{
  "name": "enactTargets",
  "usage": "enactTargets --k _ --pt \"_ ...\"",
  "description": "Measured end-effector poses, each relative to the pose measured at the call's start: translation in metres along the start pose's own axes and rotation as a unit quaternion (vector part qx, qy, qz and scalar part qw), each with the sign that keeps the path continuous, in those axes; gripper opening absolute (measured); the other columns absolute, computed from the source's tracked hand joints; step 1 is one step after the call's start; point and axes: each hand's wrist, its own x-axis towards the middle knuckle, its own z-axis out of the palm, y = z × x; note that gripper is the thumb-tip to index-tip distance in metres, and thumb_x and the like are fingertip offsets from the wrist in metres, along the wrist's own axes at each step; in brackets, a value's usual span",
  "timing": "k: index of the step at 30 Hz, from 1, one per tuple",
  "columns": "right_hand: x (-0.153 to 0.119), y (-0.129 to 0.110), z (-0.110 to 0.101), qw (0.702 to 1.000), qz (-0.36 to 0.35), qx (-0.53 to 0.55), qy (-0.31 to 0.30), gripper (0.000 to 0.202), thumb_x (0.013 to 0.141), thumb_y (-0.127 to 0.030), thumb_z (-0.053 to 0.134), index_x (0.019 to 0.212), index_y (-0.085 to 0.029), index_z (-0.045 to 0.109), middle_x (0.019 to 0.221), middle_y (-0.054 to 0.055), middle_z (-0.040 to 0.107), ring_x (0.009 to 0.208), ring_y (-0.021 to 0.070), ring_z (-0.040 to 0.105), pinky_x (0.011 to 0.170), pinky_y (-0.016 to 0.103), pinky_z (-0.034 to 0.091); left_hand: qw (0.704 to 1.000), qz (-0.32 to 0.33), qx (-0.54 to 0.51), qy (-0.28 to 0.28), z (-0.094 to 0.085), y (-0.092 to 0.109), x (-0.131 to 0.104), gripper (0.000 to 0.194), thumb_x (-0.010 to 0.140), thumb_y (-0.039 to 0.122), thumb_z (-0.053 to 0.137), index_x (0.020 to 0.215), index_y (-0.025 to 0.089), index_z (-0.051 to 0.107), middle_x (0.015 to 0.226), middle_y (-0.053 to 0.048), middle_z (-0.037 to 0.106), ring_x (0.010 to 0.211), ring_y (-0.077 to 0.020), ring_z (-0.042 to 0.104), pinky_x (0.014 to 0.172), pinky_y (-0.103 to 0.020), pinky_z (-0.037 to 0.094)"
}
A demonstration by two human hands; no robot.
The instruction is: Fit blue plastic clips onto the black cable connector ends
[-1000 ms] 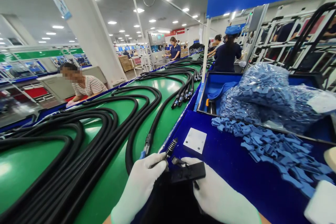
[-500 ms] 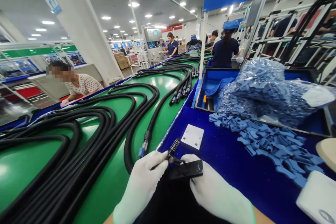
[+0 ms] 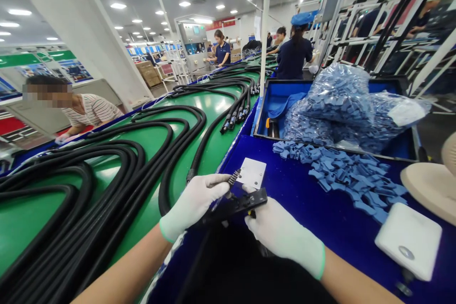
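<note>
My left hand point(image 3: 194, 202), in a white glove, is closed, with a short black piece with light ribs point(image 3: 234, 178) sticking up past its fingertips. My right hand point(image 3: 281, 230), also gloved, grips a long black bar-shaped piece point(image 3: 258, 197); a bit of yellow shows under it. Both hands are close together at the table's edge, and the bar reaches across toward my left fingers. Whether the two black pieces are joined I cannot tell. Just beyond the fingers lies a white block with small holes point(image 3: 252, 172).
Black hoses point(image 3: 156, 161) curve over the green surface point(image 3: 217, 99) at left. Loose blue plastic clips point(image 3: 342, 175) lie at right before a bin holding bagged clips point(image 3: 338, 95). A white box point(image 3: 409, 240) sits at lower right. A person in stripes point(image 3: 92, 109) leans in at left.
The camera view has shifted, so the surroundings appear further left. My hands are slightly higher, with more forearm showing. The black bar is now tilted up to the right; both hands keep their holds.
</note>
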Motion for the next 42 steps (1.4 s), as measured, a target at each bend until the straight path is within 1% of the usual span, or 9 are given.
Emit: enactTargets --k 4,11,17,21,23,25,30,36,42 --pt "0.008 0.014 0.010 1.000 0.002 -0.021 -0.002 0.016 0.096 -0.025 0.054 0.101 -0.018 0.067 0.103 0.009 0.074 0.095 0.0262 0.069 0.087 0.036 0.053 1.000 -0.015 0.016 0.021 0.006 -0.007 0.000 0.037 0.096 0.046 0.063 0.125 0.025 0.075 0.122 0.002 0.076 0.113 -0.0242 0.070 0.102 -0.029 0.050" --pt "0.028 0.040 0.039 0.998 -0.012 -0.061 0.022 0.018 0.094 -0.013 0.049 0.091 -0.018 0.066 0.094 0.007 0.074 0.085 0.0207 0.069 0.079 0.030 0.052 0.998 -0.022 0.042 0.038 0.012 -0.015 0.007 0.038 0.096 0.047 0.061 0.121 0.023 0.076 0.120 -0.001 0.076 0.112 -0.0272 0.069 0.103 -0.033 0.050" --pt "0.005 0.025 0.014 0.992 -0.031 -0.117 -0.015 0.023 0.090 -0.008 0.049 0.097 -0.013 0.070 0.098 0.014 0.073 0.091 0.0280 0.069 0.087 0.040 0.053 0.999 -0.033 0.018 0.031 0.013 0.001 0.011 0.041 0.094 0.048 0.062 0.121 0.020 0.076 0.115 -0.001 0.078 0.111 -0.0285 0.070 0.097 -0.032 0.054" --pt "-0.013 0.036 -0.013 0.976 0.078 -0.194 0.052 0.031 0.082 -0.003 0.055 0.108 -0.011 0.070 0.106 0.018 0.070 0.100 0.0323 0.065 0.093 0.047 0.050 0.999 -0.021 -0.031 0.026 0.012 0.000 0.011 0.044 0.098 0.050 0.055 0.116 0.017 0.076 0.106 -0.004 0.078 0.103 -0.0278 0.071 0.089 -0.033 0.057" --pt "-0.018 0.041 -0.024 0.980 0.095 -0.132 0.115 0.048 0.080 -0.013 0.069 0.127 -0.015 0.065 0.121 0.016 0.067 0.114 0.0348 0.060 0.100 0.050 0.047 0.997 -0.031 -0.066 0.016 0.013 -0.002 0.011 0.043 0.098 0.048 0.055 0.120 0.016 0.074 0.104 -0.005 0.078 0.097 -0.0262 0.071 0.084 -0.032 0.058" --pt "-0.019 0.042 -0.028 0.990 0.095 0.040 0.098 0.066 0.075 -0.023 0.080 0.137 -0.023 0.058 0.125 0.010 0.067 0.112 0.0309 0.062 0.099 0.046 0.050 0.995 -0.036 -0.092 0.004 0.016 -0.001 0.009 0.041 0.097 0.043 0.058 0.126 0.017 0.071 0.108 -0.005 0.077 0.101 -0.0256 0.071 0.088 -0.032 0.057" --pt "-0.016 0.023 -0.016 0.915 0.122 0.383 0.019 0.035 0.080 -0.020 0.068 0.114 -0.017 0.062 0.086 0.002 0.070 0.076 0.0198 0.068 0.075 0.035 0.054 0.998 -0.011 -0.058 -0.021 0.025 0.003 -0.002 0.037 0.091 0.030 0.065 0.128 0.026 0.071 0.127 -0.001 0.073 0.119 -0.0249 0.066 0.108 -0.034 0.049" --pt "-0.012 0.010 0.003 0.907 0.062 0.415 0.030 0.081 0.073 -0.008 0.069 0.148 -0.024 0.046 0.109 0.003 0.067 0.073 0.0128 0.059 0.068 0.028 0.049 0.992 0.079 0.048 -0.081 0.034 -0.006 -0.012 0.024 0.093 0.021 0.060 0.108 0.026 0.078 0.102 -0.003 0.068 0.098 -0.0212 0.063 0.090 -0.032 0.051" --pt "-0.009 0.013 0.009 0.892 0.055 0.449 -0.005 0.091 0.066 -0.001 0.067 0.152 -0.023 0.044 0.101 0.000 0.064 0.087 0.0165 0.062 0.078 0.030 0.049 0.976 0.175 0.097 -0.087 0.042 -0.021 -0.016 0.030 0.098 0.023 0.053 0.117 0.025 0.077 0.092 -0.004 0.059 0.083 -0.0184 0.057 0.077 -0.032 0.048"
